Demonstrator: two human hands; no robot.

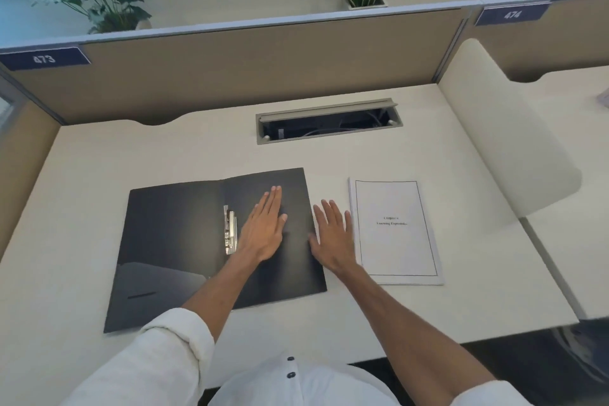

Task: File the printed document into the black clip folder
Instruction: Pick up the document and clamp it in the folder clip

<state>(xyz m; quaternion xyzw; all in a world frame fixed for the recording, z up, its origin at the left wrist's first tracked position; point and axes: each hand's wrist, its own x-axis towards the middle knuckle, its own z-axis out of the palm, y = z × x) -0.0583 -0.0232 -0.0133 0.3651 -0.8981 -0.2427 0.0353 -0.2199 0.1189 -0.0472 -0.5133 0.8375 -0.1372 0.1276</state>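
Fingers [275, 198] flat on smooth black folder [171, 241].

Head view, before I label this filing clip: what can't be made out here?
- Printed white stapled document: title text blurred; page count hidden in the stack.
- Silver metal clip in the open black clip folder: too small to tell whether it is open or shut.
- Folder's right panel: partly covered by the flat left hand.
- Right hand: whether it touches the document is unclear.
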